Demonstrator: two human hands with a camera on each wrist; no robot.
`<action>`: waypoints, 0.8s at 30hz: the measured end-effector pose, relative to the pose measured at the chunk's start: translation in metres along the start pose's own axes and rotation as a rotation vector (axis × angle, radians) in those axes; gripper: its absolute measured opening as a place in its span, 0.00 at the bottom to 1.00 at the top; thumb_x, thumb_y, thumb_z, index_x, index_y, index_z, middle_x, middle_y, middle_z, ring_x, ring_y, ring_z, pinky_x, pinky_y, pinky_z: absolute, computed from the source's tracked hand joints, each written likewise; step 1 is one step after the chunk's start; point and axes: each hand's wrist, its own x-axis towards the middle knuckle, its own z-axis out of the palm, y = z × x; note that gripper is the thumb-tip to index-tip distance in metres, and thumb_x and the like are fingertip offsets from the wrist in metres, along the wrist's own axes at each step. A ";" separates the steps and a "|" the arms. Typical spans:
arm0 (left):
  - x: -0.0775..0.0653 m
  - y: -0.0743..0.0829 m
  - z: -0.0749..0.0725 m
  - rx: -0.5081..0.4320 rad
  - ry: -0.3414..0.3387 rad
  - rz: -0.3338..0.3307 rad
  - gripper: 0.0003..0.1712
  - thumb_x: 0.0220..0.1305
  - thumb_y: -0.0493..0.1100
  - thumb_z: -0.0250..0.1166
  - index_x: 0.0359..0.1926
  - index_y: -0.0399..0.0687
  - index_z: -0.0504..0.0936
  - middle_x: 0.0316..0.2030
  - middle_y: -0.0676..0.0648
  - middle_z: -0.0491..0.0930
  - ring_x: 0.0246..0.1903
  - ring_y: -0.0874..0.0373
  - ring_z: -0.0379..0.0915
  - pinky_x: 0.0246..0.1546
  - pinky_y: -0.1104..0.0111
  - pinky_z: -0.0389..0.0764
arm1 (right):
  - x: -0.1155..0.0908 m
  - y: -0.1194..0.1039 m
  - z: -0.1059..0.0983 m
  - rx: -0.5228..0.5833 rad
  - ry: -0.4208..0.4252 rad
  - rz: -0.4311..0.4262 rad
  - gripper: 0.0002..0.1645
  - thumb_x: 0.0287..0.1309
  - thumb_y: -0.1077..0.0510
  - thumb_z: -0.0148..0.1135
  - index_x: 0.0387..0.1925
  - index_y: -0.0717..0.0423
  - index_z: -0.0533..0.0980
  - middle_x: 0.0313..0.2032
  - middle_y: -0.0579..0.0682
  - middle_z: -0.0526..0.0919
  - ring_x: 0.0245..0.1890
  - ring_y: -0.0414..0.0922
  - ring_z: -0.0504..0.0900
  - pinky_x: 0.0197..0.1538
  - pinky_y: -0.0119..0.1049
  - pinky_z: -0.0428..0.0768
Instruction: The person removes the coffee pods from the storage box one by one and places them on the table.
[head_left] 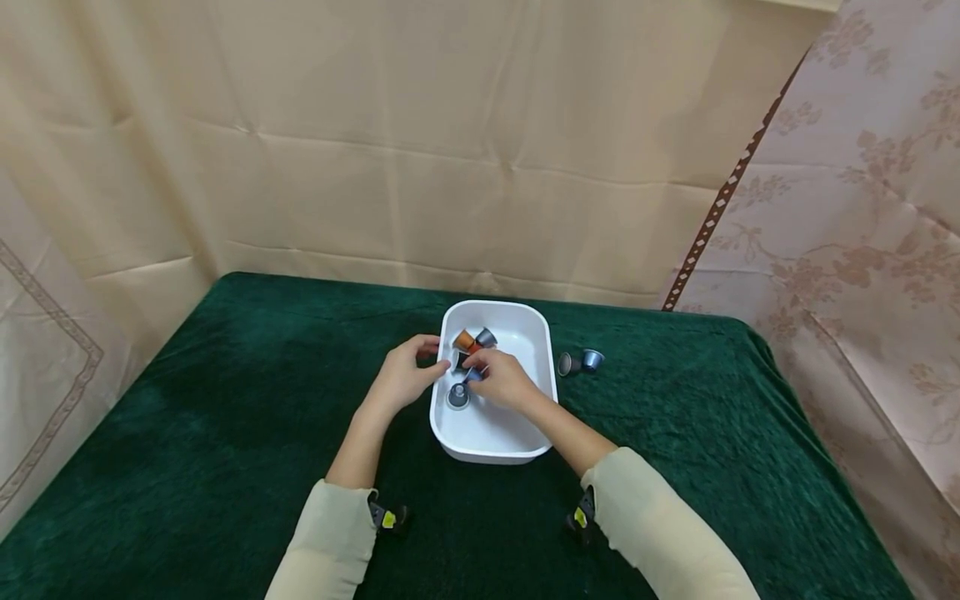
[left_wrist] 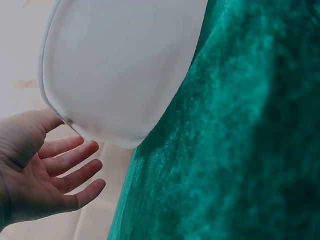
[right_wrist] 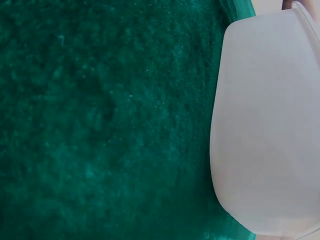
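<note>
A white rectangular tub [head_left: 495, 437] stands on the green cloth with several coffee capsules in its left half. My right hand [head_left: 504, 379] reaches into it and pinches a blue coffee capsule [head_left: 474, 376] between thumb and fingers. Just in front of that lies a dark grey capsule [head_left: 458, 396]; an orange capsule [head_left: 464, 340] and a grey-blue capsule [head_left: 486, 337] lie farther back. At the left rim is my left hand [head_left: 405, 373], thumb over the edge and fingers loosely spread outside, as the left wrist view shows. The right wrist view shows the tub's outer wall [right_wrist: 265, 125], with the right hand hidden.
Right of the tub, a brownish capsule [head_left: 567, 364] and a blue capsule [head_left: 592, 360] lie on the green cloth [head_left: 675, 450]. Behind the table hangs a beige curtain [head_left: 450, 167], and a patterned curtain [head_left: 870, 250] hangs at the right.
</note>
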 end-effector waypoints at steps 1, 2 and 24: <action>0.000 0.000 0.000 0.001 0.000 0.002 0.28 0.61 0.49 0.61 0.62 0.51 0.68 0.56 0.44 0.74 0.61 0.46 0.66 0.60 0.49 0.70 | 0.000 0.000 0.000 -0.002 -0.001 -0.001 0.17 0.54 0.61 0.63 0.48 0.54 0.78 0.41 0.51 0.79 0.38 0.44 0.75 0.39 0.32 0.76; 0.000 0.000 0.000 0.002 0.000 0.002 0.28 0.61 0.49 0.61 0.61 0.51 0.68 0.56 0.44 0.74 0.61 0.46 0.66 0.60 0.50 0.70 | 0.000 0.000 0.000 -0.002 -0.001 0.001 0.17 0.54 0.61 0.64 0.47 0.54 0.78 0.41 0.51 0.79 0.38 0.44 0.75 0.39 0.32 0.76; 0.001 -0.002 0.000 0.019 0.007 0.009 0.27 0.61 0.50 0.61 0.60 0.51 0.69 0.56 0.44 0.75 0.60 0.46 0.66 0.60 0.49 0.69 | -0.009 -0.003 -0.008 0.024 0.074 -0.012 0.17 0.52 0.60 0.65 0.46 0.53 0.79 0.40 0.51 0.81 0.37 0.44 0.76 0.38 0.32 0.76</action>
